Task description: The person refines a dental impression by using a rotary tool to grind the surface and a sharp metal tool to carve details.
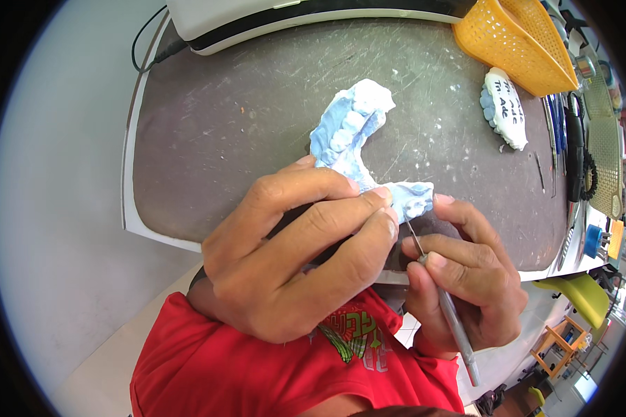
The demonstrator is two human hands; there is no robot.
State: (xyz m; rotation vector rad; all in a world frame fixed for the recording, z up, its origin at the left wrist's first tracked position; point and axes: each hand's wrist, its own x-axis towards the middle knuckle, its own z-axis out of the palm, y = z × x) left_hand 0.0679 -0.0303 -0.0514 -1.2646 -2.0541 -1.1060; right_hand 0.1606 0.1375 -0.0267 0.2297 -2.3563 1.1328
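A horseshoe-shaped dental cast [344, 132] in blue and white plaster, with a row of molded teeth, sits above the near part of the worktable. My left hand [292, 243] grips it, fingers laid over its near middle and the thumb hidden. Pinched like a pen in my right hand [476, 278] is a metal dental probe or carver [455, 323] with a thin pointed tip. That tip meets the near edge of the cast's right arm, close to the teeth. My right index finger also rests near the end of that arm.
Another blue-and-white cast [506, 111] with handwriting lies at the right, near a yellow plastic basket [518, 48]. Slim metal tools and a black handpiece [575, 149] with a coiled cord line the right edge. A white-and-black device [313, 17] stands at the back. White specks dot the grey mat [209, 125].
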